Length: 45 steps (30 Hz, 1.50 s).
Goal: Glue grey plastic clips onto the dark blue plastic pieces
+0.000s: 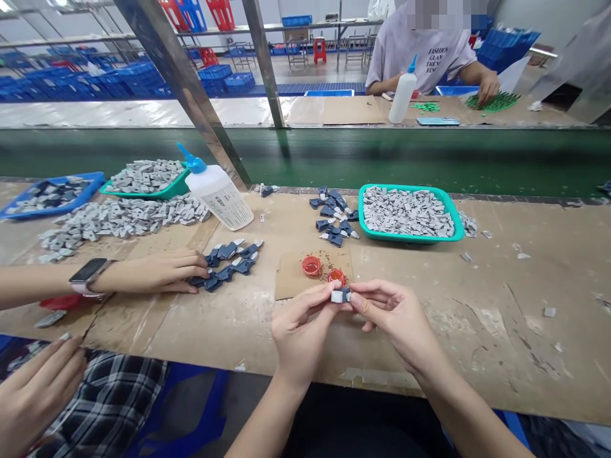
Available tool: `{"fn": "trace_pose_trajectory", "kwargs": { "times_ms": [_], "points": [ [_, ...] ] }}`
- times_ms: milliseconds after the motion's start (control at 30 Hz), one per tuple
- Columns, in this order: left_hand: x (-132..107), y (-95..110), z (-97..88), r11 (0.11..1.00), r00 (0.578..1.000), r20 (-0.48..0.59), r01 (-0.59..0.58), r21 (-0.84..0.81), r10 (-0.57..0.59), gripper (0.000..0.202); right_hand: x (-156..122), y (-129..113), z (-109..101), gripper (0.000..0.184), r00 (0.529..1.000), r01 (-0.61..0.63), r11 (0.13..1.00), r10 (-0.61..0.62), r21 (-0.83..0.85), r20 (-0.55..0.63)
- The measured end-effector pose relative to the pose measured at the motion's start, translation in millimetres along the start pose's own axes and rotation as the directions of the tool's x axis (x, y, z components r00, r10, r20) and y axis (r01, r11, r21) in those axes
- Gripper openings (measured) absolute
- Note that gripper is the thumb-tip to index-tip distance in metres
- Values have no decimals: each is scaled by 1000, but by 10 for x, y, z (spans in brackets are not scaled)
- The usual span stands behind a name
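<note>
Both my left hand (303, 321) and my right hand (394, 312) pinch one small grey-and-navy plastic piece (340, 295) between thumbs and fingers, above the cardboard-covered table. Just beyond my fingertips sit two small red caps (312, 266) holding some liquid, on a cardboard square (289, 275). Farther back lies a pile of navy pieces with pale tips (334, 213). To its right stands a teal tray (458, 219) full of small grey pieces (408, 211).
At left, a co-worker's hand (174, 270) touches more navy pieces (231, 261). A white bottle (222, 197) with a blue nozzle leans beside heaped grey pieces (119, 222). A metal post (191, 89) rises behind. Across the green belt (315, 156) sits another person (424, 57).
</note>
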State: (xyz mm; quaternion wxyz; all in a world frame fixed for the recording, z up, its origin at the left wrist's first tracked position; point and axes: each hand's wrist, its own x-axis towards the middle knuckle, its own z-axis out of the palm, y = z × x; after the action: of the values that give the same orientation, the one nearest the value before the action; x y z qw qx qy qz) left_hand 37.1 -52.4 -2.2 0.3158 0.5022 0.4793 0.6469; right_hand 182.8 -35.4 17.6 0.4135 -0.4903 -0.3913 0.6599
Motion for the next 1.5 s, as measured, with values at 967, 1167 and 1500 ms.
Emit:
{"fn": "trace_pose_trajectory", "kwargs": {
  "times_ms": [967,1167,1500],
  "points": [
    [-51,26,-34,976,979,26,-204,72,202,36,-250,-17,97,25,989,35,997,-44,-63,-139],
    [-10,46,14,961,976,-105,161,-224,-188,21,-309,-36,28,21,996,41,999,-41,1,-75],
    [-33,69,-24,936,984,5,172,-307,-179,30,-258,-127,26,26,999,5,999,-2,-53,47]
  ]
}}
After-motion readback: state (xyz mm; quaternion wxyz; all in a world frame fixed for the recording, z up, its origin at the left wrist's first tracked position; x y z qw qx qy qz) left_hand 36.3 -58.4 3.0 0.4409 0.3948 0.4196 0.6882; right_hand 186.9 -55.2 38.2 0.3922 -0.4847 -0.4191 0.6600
